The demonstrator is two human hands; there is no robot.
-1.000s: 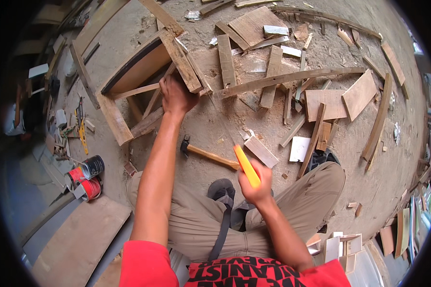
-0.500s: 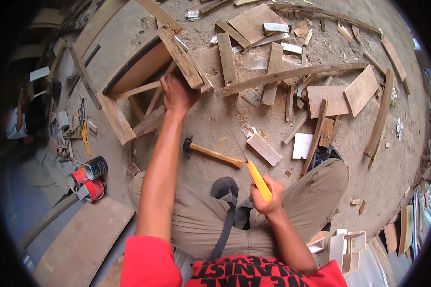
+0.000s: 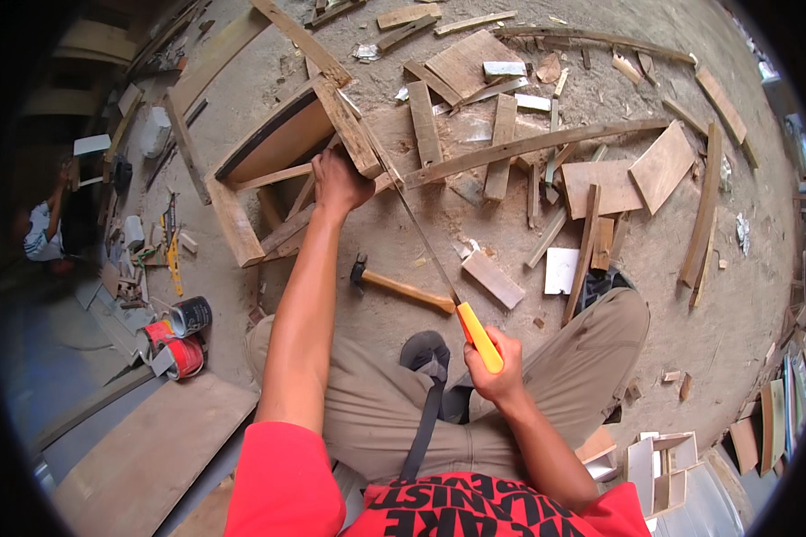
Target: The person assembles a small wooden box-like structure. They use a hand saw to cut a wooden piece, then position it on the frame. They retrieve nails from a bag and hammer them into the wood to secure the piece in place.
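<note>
A person's right hand [image 3: 494,365], toward four o'clock, wraps its fingers around the yellow handle of a handsaw [image 3: 432,246], blade aimed at eleven; the left hand [image 3: 340,183] grips a wooden frame [image 3: 347,130] at ten to eleven. The blade tip meets the frame's near corner, though any kerf is too small to tell. Long, level strokes and a firmly pinned frame would serve best, left fingers clear of the teeth. A claw hammer [image 3: 407,291] lies near the saw handle, crowding the stroke. A long batten [image 3: 546,141] stretches toward two o'clock over scrap boards [image 3: 604,188]; paint cans [image 3: 185,358] sit at eight.
</note>
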